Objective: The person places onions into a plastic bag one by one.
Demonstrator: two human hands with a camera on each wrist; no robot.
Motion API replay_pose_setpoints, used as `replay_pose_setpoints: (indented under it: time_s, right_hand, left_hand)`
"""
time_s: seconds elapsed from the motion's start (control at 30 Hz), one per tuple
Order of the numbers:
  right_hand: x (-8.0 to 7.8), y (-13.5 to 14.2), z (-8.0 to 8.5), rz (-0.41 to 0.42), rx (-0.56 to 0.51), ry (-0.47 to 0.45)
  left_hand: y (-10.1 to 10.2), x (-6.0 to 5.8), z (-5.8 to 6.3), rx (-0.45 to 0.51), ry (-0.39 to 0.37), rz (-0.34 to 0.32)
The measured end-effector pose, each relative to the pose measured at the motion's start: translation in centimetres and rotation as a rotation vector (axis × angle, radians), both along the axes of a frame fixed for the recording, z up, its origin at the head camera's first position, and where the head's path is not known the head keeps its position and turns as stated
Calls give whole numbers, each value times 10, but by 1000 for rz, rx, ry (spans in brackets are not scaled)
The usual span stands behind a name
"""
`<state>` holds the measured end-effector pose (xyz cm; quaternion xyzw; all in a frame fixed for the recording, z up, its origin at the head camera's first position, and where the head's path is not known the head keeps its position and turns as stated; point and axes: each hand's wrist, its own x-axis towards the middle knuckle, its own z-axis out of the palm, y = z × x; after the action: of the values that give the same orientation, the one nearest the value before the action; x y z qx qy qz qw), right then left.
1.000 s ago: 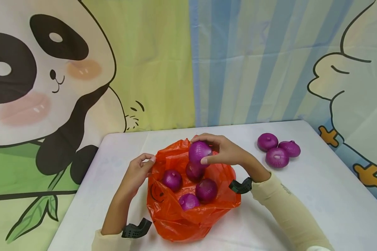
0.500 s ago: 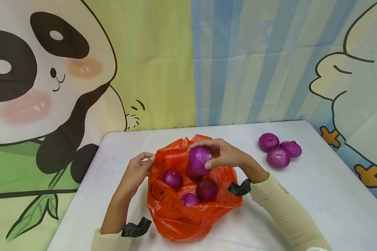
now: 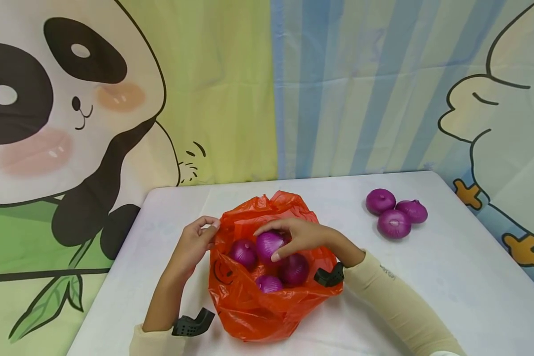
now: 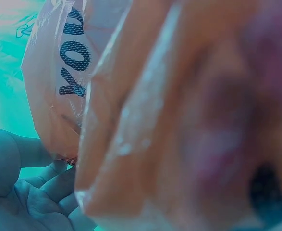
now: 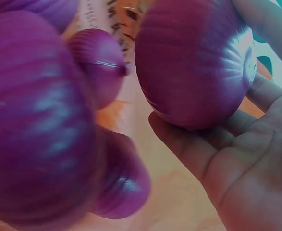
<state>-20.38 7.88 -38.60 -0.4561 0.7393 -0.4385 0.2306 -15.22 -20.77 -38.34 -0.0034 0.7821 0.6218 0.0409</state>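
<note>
A red plastic bag (image 3: 258,316) stands with its mouth spread wide in the head view. My left hand (image 3: 196,242) pinches the left edge of its rim between thumb and fingers; the left wrist view has the bag's printed film (image 4: 116,125) filling most of the picture. Inside the mouth, my right hand (image 3: 304,236) grips a purple onion (image 3: 268,245), thumb on one side and fingers on the other. Around it in the bag lie several more onions, among them a left one (image 3: 244,254), a right one (image 3: 293,270) and a front one (image 3: 269,283).
Three more purple onions sit in a cluster at the back right of the white table (image 3: 445,257): a rear one (image 3: 380,201), a front one (image 3: 394,224) and a right one (image 3: 412,211). A printed curtain (image 3: 231,99) hangs behind the table.
My right hand has lowered the onion from above the rear of the bag's mouth down and leftward among the others. The left hand keeps its pinch on the rim.
</note>
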Motion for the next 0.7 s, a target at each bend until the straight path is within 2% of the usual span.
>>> replay_pose_setpoints:
  time_s: [0.23, 0.47, 0.7]
  right_hand:
    - [2, -3, -8, 12, 13, -55]
    - [2, -2, -15, -22, 34, -17]
    - [7, 2, -12, 3, -27, 29]
  left_hand:
    - [0, -1, -1, 1, -6, 2]
    - [1, -1, -3, -3, -5, 5]
    - [1, -3, -3, 9, -6, 6]
